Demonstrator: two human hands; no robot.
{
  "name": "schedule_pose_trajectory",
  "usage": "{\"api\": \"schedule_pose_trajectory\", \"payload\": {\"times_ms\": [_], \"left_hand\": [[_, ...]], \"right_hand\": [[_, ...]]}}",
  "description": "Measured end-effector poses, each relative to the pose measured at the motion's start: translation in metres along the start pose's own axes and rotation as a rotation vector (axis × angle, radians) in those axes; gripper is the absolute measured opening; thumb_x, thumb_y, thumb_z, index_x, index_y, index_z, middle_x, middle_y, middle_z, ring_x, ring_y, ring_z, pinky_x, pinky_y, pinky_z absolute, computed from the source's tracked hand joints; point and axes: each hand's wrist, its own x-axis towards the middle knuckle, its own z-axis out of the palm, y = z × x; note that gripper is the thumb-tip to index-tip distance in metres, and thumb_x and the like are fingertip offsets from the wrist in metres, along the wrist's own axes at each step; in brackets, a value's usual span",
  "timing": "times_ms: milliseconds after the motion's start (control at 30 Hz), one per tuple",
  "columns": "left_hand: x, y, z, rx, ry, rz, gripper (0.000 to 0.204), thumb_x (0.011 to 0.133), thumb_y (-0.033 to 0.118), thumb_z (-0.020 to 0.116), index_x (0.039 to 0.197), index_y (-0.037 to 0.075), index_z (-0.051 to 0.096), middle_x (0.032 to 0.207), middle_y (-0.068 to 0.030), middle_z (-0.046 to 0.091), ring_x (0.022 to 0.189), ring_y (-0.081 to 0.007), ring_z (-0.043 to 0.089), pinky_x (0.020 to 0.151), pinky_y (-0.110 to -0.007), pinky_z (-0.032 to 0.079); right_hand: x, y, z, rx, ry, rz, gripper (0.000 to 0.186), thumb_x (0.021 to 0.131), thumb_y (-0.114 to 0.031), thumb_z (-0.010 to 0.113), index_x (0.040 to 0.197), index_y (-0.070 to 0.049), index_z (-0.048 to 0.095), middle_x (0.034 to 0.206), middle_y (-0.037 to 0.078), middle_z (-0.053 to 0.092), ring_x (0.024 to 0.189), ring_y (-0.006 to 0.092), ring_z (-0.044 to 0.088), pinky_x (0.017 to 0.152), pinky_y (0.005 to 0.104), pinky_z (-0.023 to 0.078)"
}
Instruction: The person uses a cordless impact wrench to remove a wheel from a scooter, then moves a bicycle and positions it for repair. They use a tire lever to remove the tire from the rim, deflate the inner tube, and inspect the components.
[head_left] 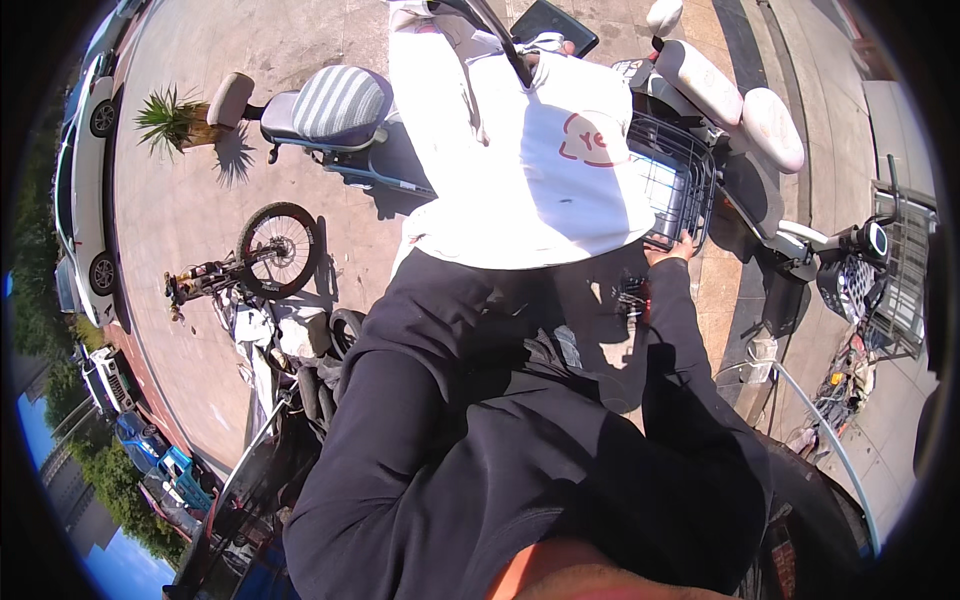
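Note:
A large white cloth cover [570,190] with a small red print spreads in front of me, its lower hem curving across my lap. My right hand [671,249] is at the near edge of a black wire basket [700,180], beside the cover's right side. Its fingers curl at the basket's rim, partly in shadow. A pale flat item [665,185] shows through the wires. My left forearm, in a dark sleeve [425,310], runs up to the hem, and the cover hides my left hand.
To the right stands a scooter with pale padded seats [700,80]. On the left are a scooter with a striped seat cover [340,103], an upright wheel [279,250] and a potted plant [170,120]. A white car [88,190] is parked farther left.

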Motion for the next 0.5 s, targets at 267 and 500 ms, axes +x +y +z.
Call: {"api": "schedule_pose_trajectory", "payload": {"times_ms": [267, 500], "left_hand": [[-0.090, 0.033, 0.029, 0.237, -0.194, 0.185, 0.037, 0.092, 0.027, 0.067, 0.120, 0.003, 0.064, 0.115, -0.0150, 0.067, 0.108, -0.0277, 0.063, 0.098, -0.038, 0.047], [-0.148, 0.055, 0.020, 0.277, -0.355, 0.194, 0.039, 0.091, 0.026, 0.067, 0.122, 0.002, 0.064, 0.118, -0.0173, 0.067, 0.111, -0.0302, 0.063, 0.100, -0.040, 0.047]], "right_hand": [[0.057, 0.016, -0.082, 0.138, -0.162, -0.058, 0.040, 0.090, -0.046, 0.065, 0.100, -0.008, 0.060, 0.087, 0.010, 0.060, 0.077, 0.0276, 0.059, 0.075, 0.0450, 0.049], [0.047, 0.092, -0.129, -0.817, -0.372, -0.226, 0.033, 0.088, -0.030, 0.069, 0.108, -0.004, 0.070, 0.089, 0.010, 0.069, 0.086, 0.0206, 0.068, 0.074, 0.0348, 0.055]]}}
